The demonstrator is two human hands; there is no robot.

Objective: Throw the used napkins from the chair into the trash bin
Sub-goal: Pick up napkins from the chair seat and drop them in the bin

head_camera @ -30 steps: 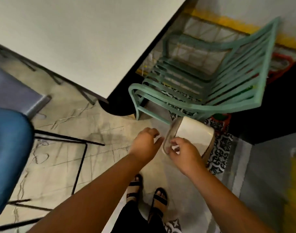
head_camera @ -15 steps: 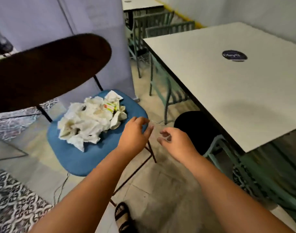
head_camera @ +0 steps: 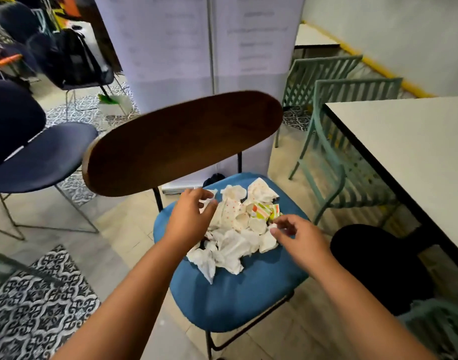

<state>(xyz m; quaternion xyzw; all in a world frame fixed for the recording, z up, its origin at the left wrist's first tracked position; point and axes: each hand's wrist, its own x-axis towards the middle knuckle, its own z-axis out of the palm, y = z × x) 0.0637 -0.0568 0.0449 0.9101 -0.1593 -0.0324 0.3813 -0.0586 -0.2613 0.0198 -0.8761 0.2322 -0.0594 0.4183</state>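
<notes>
In the head view, a heap of crumpled used napkins (head_camera: 238, 229) lies on the blue cushioned seat of a chair (head_camera: 238, 294) at the centre of the frame, under its brown wooden backrest. The left hand (head_camera: 190, 218) hovers at the heap's left edge, fingers loosely curled and apart; whether it touches paper cannot be told. The right hand (head_camera: 299, 239) reaches at the heap's right edge, fingers relaxed, holding nothing. A white table (head_camera: 404, 152) fills the right side, with green slatted chairs (head_camera: 334, 141) behind it.

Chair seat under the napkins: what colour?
Blue; the chair seat shows plainly in the head view.
</notes>
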